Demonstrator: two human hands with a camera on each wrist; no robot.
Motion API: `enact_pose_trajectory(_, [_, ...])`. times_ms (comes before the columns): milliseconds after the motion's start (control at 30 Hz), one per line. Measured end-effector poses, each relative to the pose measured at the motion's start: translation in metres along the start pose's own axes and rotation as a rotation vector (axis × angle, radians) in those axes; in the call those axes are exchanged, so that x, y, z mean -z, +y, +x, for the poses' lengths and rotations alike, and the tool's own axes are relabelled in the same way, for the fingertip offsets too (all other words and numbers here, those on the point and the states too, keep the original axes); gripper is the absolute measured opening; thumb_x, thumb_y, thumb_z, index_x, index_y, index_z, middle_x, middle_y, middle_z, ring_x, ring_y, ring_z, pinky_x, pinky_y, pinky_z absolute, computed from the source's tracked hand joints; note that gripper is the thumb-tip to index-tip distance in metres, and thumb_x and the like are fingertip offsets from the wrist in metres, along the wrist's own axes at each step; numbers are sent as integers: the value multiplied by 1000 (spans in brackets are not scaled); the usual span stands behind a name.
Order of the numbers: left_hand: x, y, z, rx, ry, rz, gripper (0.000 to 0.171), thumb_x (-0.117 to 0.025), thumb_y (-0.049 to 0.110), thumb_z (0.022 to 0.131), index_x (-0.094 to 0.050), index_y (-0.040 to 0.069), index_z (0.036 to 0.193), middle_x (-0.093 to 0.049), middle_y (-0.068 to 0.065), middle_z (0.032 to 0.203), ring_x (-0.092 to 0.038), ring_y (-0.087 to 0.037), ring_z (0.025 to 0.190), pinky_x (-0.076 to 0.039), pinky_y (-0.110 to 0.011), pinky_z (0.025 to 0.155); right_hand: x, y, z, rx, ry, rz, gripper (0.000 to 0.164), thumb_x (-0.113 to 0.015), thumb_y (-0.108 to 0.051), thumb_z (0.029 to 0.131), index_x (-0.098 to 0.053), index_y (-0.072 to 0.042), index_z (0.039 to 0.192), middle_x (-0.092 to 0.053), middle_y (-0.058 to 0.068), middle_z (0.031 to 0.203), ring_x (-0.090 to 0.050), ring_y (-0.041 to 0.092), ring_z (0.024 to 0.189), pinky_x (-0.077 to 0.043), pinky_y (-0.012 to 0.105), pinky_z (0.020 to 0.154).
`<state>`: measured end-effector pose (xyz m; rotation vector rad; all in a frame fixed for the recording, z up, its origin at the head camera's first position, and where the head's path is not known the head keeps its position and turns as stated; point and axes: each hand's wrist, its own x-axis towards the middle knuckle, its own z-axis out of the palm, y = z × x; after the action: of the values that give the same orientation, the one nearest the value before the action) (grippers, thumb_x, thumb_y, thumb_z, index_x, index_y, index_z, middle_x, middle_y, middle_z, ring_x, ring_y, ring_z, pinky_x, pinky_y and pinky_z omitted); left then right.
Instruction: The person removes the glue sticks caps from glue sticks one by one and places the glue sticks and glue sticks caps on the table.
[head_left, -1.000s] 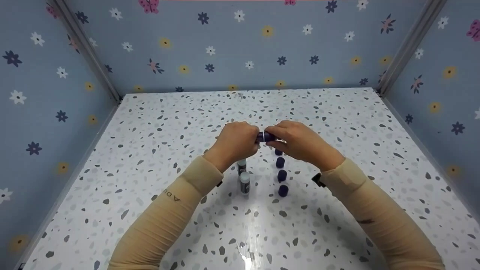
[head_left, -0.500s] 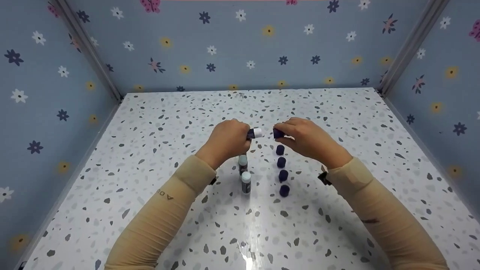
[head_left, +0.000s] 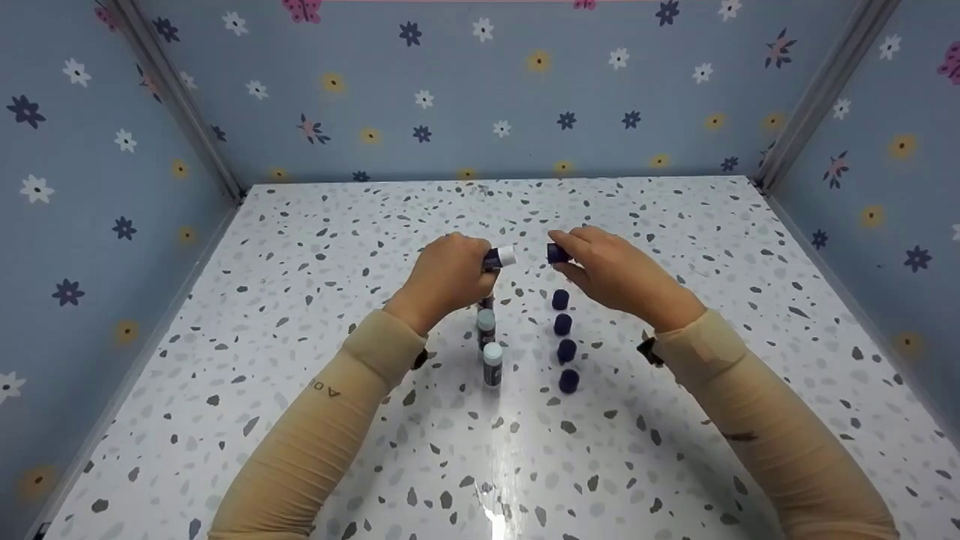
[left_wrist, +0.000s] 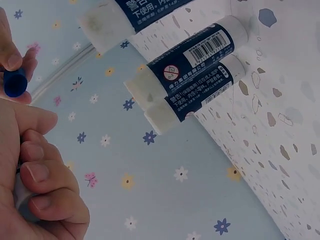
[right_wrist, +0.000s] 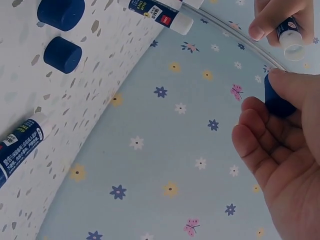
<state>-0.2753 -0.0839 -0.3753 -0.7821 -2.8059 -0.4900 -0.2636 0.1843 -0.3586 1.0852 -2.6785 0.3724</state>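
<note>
My left hand (head_left: 450,274) grips a glue stick (head_left: 501,257) sideways above the table, its uncapped white end pointing right. Across a small gap, my right hand (head_left: 611,270) pinches a dark blue cap (head_left: 557,253) between thumb and fingers. The cap's mouth faces the glue stick. In the right wrist view the same cap (right_wrist: 277,97) sits at the fingertips, with the held stick's white end (right_wrist: 294,47) beyond it. Below the left hand, uncapped glue sticks (head_left: 492,365) stand upright in a column; the left wrist view shows their labelled barrels (left_wrist: 192,55).
Several dark blue caps (head_left: 567,350) stand in a column right of the standing sticks. Another glue stick (right_wrist: 22,142) appears at the left edge of the right wrist view. Flowered walls (head_left: 480,90) enclose the speckled table (head_left: 337,247) at the back and sides.
A second ago the cap was on the glue stick. My hands have drawn apart, pulling the cap off to the right and baring the white end, and both have risen slightly in view.
</note>
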Motion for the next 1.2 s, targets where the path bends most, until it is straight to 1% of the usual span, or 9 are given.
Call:
enact_pose_trajectory(100, [0, -6, 0, 22, 23, -55, 25, -66, 9, 98, -52, 11, 77, -43, -1, 67, -36, -17, 61, -33, -33, 60, 1, 1, 1, -14, -18, -5, 47, -65, -15, 110, -56, 6, 152, -72, 26, 127, -72, 41, 113, -60, 53, 98])
enact_pose_trajectory(200, [-1, -11, 1, 33, 57, -106, 32, -66, 10, 99, -46, 14, 73, -37, 1, 66, -33, -16, 60, -31, -32, 60, 2, 3, 2, -18, -14, 5, 47, -66, -14, 109, -56, 6, 151, -72, 26, 128, -72, 41, 115, -60, 53, 100])
enact_pose_trajectory(400, [-3, -17, 3, 50, 99, -183, 41, -61, 14, 103, -38, 18, 70, -30, 3, 63, -26, -14, 58, -28, -31, 59, 2, 9, 4, 19, 27, 65, 34, -70, -10, 106, -58, 3, 136, -73, 23, 121, -75, 38, 114, -61, 51, 98])
enact_pose_trajectory(500, [-4, -19, 4, 70, 105, -215, 40, -59, 14, 104, -38, 17, 70, -31, 2, 64, -27, -15, 59, -29, -32, 59, 2, 11, 4, 12, 25, 82, 30, -70, -10, 107, -57, 0, 132, -73, 22, 119, -75, 37, 112, -62, 49, 97])
enact_pose_trajectory(600, [-5, -21, 6, 107, 104, -257, 38, -60, 18, 106, -43, 16, 72, -38, 1, 65, -33, -16, 59, -32, -32, 60, 3, 13, 7, -15, 7, 85, 28, -68, -11, 108, -58, -1, 132, -72, 21, 119, -74, 37, 111, -61, 50, 97])
enact_pose_trajectory(733, [-6, -24, 8, 150, 92, -314, 36, -63, 24, 108, -49, 14, 77, -47, -2, 71, -42, -18, 63, -37, -33, 62, 4, 17, 12, -27, -5, 74, 28, -69, -10, 107, -60, 0, 132, -73, 21, 120, -73, 38, 111, -60, 52, 99])
enact_pose_trajectory(967, [-8, -31, 10, 206, 85, -435, 37, -64, 27, 109, -46, 14, 79, -43, -2, 72, -43, -18, 63, -37, -34, 63, 1, 27, 18, -34, -8, 73, 28, -71, -9, 105, -67, 0, 132, -75, 20, 123, -71, 39, 115, -58, 54, 102])
enact_pose_trajectory(1100, [-8, -34, 9, 212, 89, -494, 33, -61, 27, 110, -47, 14, 83, -42, -2, 74, -43, -18, 62, -38, -34, 63, -2, 33, 21, -34, -12, 58, 28, -71, -9, 106, -70, 0, 132, -75, 19, 121, -71, 38, 113, -58, 53, 100])
enact_pose_trajectory(1200, [-8, -35, 9, 215, 85, -531, 30, -59, 28, 111, -49, 13, 87, -44, -3, 77, -42, -18, 64, -38, -35, 64, -6, 36, 24, -59, -46, 33, 32, -70, -11, 107, -69, -1, 137, -74, 19, 122, -70, 38, 114, -58, 53, 102])
